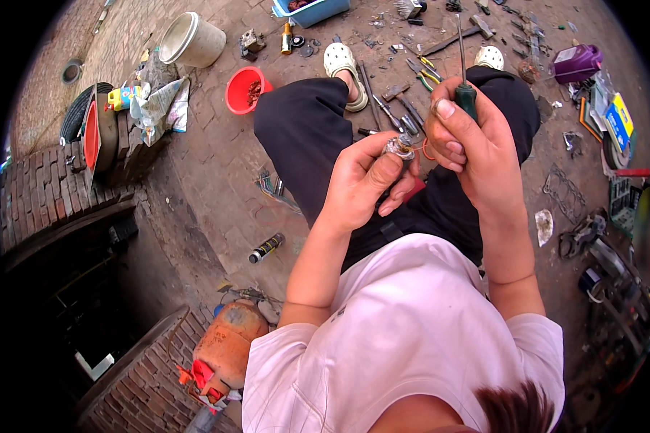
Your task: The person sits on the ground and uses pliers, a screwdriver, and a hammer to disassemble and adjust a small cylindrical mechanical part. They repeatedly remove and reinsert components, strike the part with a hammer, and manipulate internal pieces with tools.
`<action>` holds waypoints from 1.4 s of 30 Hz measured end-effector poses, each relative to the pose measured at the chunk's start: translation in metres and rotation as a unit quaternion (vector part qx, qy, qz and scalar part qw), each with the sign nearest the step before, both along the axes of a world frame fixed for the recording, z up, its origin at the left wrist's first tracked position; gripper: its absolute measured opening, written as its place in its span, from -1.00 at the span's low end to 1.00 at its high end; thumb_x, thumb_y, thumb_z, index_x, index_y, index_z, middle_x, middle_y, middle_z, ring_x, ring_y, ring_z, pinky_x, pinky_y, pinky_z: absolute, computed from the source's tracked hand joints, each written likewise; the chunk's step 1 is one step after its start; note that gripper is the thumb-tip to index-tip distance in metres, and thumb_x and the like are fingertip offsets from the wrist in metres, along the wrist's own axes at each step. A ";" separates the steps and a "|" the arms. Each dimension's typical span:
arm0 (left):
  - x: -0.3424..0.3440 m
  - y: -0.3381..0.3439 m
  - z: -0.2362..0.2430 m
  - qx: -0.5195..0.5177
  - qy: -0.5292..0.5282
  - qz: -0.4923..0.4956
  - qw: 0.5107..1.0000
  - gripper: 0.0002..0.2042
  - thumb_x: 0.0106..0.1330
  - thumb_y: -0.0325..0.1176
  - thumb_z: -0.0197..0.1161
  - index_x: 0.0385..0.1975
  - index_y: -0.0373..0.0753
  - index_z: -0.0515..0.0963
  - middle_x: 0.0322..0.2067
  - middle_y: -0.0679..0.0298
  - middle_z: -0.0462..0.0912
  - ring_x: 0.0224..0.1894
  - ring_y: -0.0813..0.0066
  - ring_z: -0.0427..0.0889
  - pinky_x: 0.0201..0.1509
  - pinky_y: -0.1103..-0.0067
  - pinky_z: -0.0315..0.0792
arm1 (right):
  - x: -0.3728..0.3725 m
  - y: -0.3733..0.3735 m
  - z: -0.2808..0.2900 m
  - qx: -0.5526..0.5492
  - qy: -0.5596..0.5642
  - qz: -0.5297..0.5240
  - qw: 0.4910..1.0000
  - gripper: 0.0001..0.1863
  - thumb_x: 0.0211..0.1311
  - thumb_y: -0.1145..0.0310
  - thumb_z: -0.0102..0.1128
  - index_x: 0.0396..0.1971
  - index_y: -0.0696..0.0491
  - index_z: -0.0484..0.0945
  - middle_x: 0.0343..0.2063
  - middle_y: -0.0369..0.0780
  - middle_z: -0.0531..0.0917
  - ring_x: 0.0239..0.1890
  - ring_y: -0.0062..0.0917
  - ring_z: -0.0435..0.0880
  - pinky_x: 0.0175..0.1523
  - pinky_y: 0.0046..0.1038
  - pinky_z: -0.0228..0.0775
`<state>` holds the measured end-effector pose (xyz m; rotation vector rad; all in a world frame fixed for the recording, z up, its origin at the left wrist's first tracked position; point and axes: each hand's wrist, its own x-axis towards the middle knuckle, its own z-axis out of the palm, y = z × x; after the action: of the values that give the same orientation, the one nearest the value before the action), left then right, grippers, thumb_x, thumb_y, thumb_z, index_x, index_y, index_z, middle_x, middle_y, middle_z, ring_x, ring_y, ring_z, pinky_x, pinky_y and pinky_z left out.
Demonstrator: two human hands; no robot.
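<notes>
My left hand [361,180] is closed around a small metal part [400,149] with a silvery, grimy round end that pokes up between thumb and fingers; the rest of it is hidden in the grip. Just right of it, my right hand [477,141] grips a screwdriver [466,102] by its dark green handle, its long thin shaft pointing up and away from me. A thin orange wire [427,151] loops between the two hands, and I cannot tell what its ends join. Both hands are held above my dark trousers.
Pliers [427,72], a hammer [396,92] and several other tools lie between my feet. A red bowl [240,88] and white bucket [202,42] stand left, a spray can [266,247] nearer. An orange gas cylinder [231,343] is behind left; a purple jug [576,63] is at right.
</notes>
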<state>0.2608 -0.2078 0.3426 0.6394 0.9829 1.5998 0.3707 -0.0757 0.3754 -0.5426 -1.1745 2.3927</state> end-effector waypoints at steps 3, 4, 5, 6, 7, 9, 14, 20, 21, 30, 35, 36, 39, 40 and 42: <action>-0.002 0.000 -0.002 0.003 0.020 -0.037 0.999 -0.45 0.34 0.10 0.11 -0.32 -0.45 0.39 -0.69 0.29 0.35 -0.78 0.72 0.19 -0.77 0.77 0.08 | -0.001 0.003 -0.004 -0.023 0.003 0.017 1.000 -0.86 0.37 0.36 0.05 -0.29 0.13 0.39 -0.60 -0.38 0.41 -0.62 -0.84 0.23 -0.57 -0.74 0.03; -0.008 -0.001 -0.004 0.000 0.011 -0.063 0.998 -0.46 0.34 0.09 0.11 -0.32 -0.44 0.40 -0.69 0.29 0.36 -0.78 0.72 0.19 -0.76 0.76 0.08 | -0.001 0.004 -0.006 -0.032 0.004 0.024 0.999 -0.85 0.37 0.36 0.06 -0.29 0.13 0.40 -0.60 -0.37 0.43 -0.63 -0.84 0.22 -0.58 -0.74 0.02; -0.012 -0.001 -0.006 -0.003 0.002 -0.091 0.996 -0.47 0.34 0.08 0.11 -0.32 -0.44 0.41 -0.69 0.29 0.36 -0.78 0.72 0.19 -0.76 0.76 0.08 | -0.004 0.005 -0.008 -0.016 -0.006 0.013 1.000 -0.85 0.37 0.35 0.06 -0.28 0.13 0.41 -0.59 -0.37 0.45 -0.64 -0.84 0.22 -0.57 -0.74 0.03; -0.017 -0.002 -0.009 -0.014 0.003 -0.090 0.996 -0.50 0.37 0.05 0.08 -0.33 -0.43 0.42 -0.70 0.31 0.36 -0.78 0.71 0.20 -0.76 0.75 0.08 | -0.010 0.005 -0.013 0.000 -0.016 0.003 1.000 -0.84 0.37 0.34 0.06 -0.28 0.13 0.41 -0.58 -0.36 0.47 -0.64 -0.84 0.22 -0.57 -0.74 0.04; -0.022 -0.002 -0.012 -0.034 0.016 -0.057 0.998 -0.50 0.38 0.05 0.08 -0.33 -0.42 0.42 -0.69 0.31 0.37 -0.78 0.70 0.21 -0.75 0.74 0.10 | -0.015 0.007 -0.019 0.016 -0.026 -0.007 0.999 -0.83 0.37 0.33 0.07 -0.27 0.14 0.42 -0.57 -0.35 0.49 -0.65 -0.84 0.23 -0.57 -0.74 0.05; -0.033 -0.002 -0.021 -0.063 0.048 0.010 0.997 -0.53 0.41 0.03 0.03 -0.31 -0.41 0.42 -0.66 0.31 0.38 -0.78 0.69 0.24 -0.71 0.72 0.15 | -0.023 0.018 -0.040 0.076 -0.068 -0.074 0.992 -0.82 0.38 0.32 0.06 -0.24 0.14 0.44 -0.55 -0.35 0.52 -0.63 -0.83 0.27 -0.55 -0.74 0.09; -0.078 0.003 -0.033 -0.128 0.056 0.118 0.983 -0.63 0.49 -0.13 -0.06 -0.22 -0.40 0.42 -0.60 0.29 0.41 -0.72 0.65 0.29 -0.65 0.70 0.20 | -0.010 0.062 -0.184 0.255 -0.349 -0.105 0.895 -0.70 0.29 0.24 0.16 -0.26 0.21 0.49 -0.34 -0.14 0.65 -0.47 -0.53 0.56 -0.31 -0.46 0.41; -0.125 0.041 -0.051 -0.190 0.136 0.101 0.967 -0.82 0.35 -0.33 0.17 -0.28 -0.30 0.38 -0.52 0.24 0.49 -0.63 0.60 0.39 -0.55 0.67 0.28 | 0.003 0.042 -0.325 0.295 -0.573 -0.007 0.765 -0.59 0.21 0.16 0.14 -0.14 0.23 0.51 -0.22 0.09 0.63 -0.08 -0.06 0.59 0.02 -0.17 0.40; -0.130 0.054 -0.053 -0.185 0.163 0.092 0.965 -0.81 0.35 -0.33 0.18 -0.25 -0.31 0.38 -0.51 0.24 0.51 -0.62 0.60 0.40 -0.54 0.68 0.29 | 0.008 0.045 -0.344 0.321 -0.587 0.033 0.742 -0.56 0.21 0.15 0.15 -0.09 0.22 0.50 -0.21 0.09 0.62 -0.06 -0.06 0.59 0.05 -0.17 0.40; -0.175 0.125 -0.066 -0.232 0.514 0.016 0.826 -0.58 0.28 -0.32 0.30 0.07 -0.39 0.44 -0.29 0.27 0.59 -0.31 0.61 0.52 -0.21 0.67 0.41 | -0.015 0.095 -0.397 0.387 -0.649 0.033 0.654 -0.56 0.06 0.21 0.31 -0.09 0.11 0.51 0.02 -0.02 0.45 0.15 -0.17 0.38 0.19 -0.21 0.28; -0.192 0.124 -0.062 -0.232 0.221 -0.055 0.946 -0.72 0.31 -0.38 0.24 -0.06 -0.35 0.42 -0.39 0.30 0.54 -0.42 0.63 0.43 -0.32 0.69 0.34 | -0.049 0.144 -0.441 0.523 -0.607 -0.026 0.597 -0.54 0.00 0.17 0.37 -0.14 0.11 0.50 0.03 -0.06 0.43 0.15 -0.20 0.37 0.18 -0.24 0.28; -0.193 0.125 -0.061 -0.240 0.191 -0.044 0.951 -0.67 0.27 -0.39 0.28 -0.04 -0.35 0.39 -0.38 0.29 0.54 -0.42 0.62 0.44 -0.32 0.70 0.35 | -0.055 0.155 -0.450 0.544 -0.600 -0.029 0.586 -0.53 0.00 0.15 0.38 -0.14 0.10 0.50 0.03 -0.07 0.43 0.14 -0.20 0.37 0.17 -0.23 0.29; -0.196 0.129 -0.058 -0.259 0.152 -0.048 0.953 -0.60 0.21 -0.41 0.33 -0.01 -0.34 0.36 -0.37 0.24 0.55 -0.43 0.62 0.46 -0.32 0.71 0.37 | -0.062 0.173 -0.469 0.559 -0.590 0.045 0.580 -0.56 0.00 0.14 0.38 -0.18 0.08 0.50 0.00 -0.08 0.44 0.09 -0.21 0.40 0.12 -0.22 0.32; -0.198 0.127 -0.059 -0.260 0.139 -0.054 0.954 -0.60 0.22 -0.40 0.33 -0.01 -0.34 0.35 -0.36 0.22 0.56 -0.43 0.61 0.47 -0.32 0.70 0.37 | -0.065 0.174 -0.469 0.572 -0.590 0.064 0.566 -0.57 0.01 0.15 0.38 -0.19 0.08 0.50 -0.02 -0.08 0.45 0.07 -0.21 0.41 0.11 -0.21 0.33; -0.195 0.129 -0.056 -0.269 0.133 -0.042 0.953 -0.61 0.23 -0.39 0.33 -0.01 -0.34 0.38 -0.33 0.22 0.57 -0.39 0.62 0.47 -0.27 0.70 0.38 | -0.061 0.185 -0.473 0.603 -0.565 0.077 0.558 -0.61 0.03 0.20 0.36 -0.19 0.08 0.50 -0.03 -0.08 0.46 0.05 -0.22 0.41 0.11 -0.22 0.33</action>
<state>0.0654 -0.0789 0.2868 0.5095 1.4994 1.1104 0.3095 0.1094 -0.0975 -1.4346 -2.9198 0.4326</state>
